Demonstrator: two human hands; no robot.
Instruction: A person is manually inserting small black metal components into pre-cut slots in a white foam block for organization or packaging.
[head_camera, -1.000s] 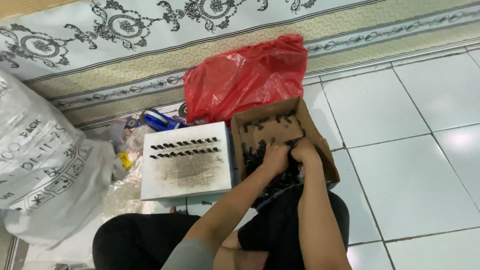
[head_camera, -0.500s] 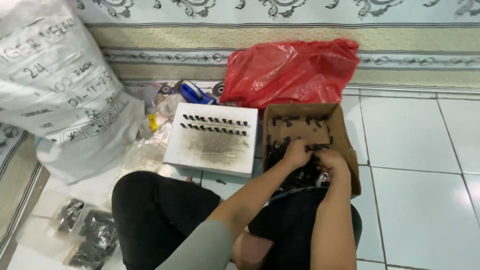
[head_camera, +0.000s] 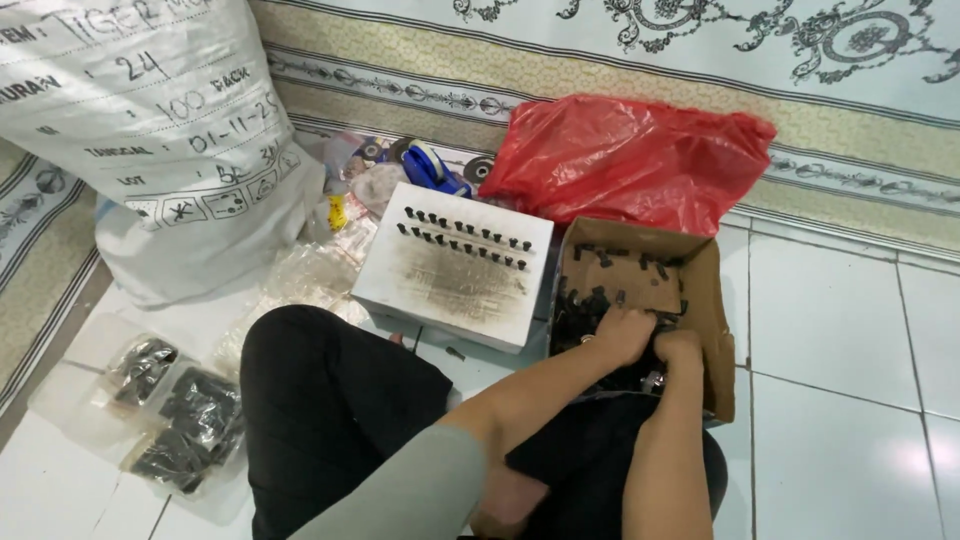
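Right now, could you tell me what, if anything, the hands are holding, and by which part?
It cannot be told: both the left hand and right hand are sunk among small black parts in the cardboard box, fingers hidden.

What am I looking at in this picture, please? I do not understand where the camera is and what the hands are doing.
The camera sits on a person's head and looks down, so you see their own arms and crossed legs on a tiled floor. Both hands, the left hand and the right hand, reach into a brown cardboard box of small black parts; what the fingers grip is hidden. Beside it lies a white block with two rows of black pieces standing in it. Behind are a red plastic bag and a big white sack. Clear packets of black parts lie at the left.
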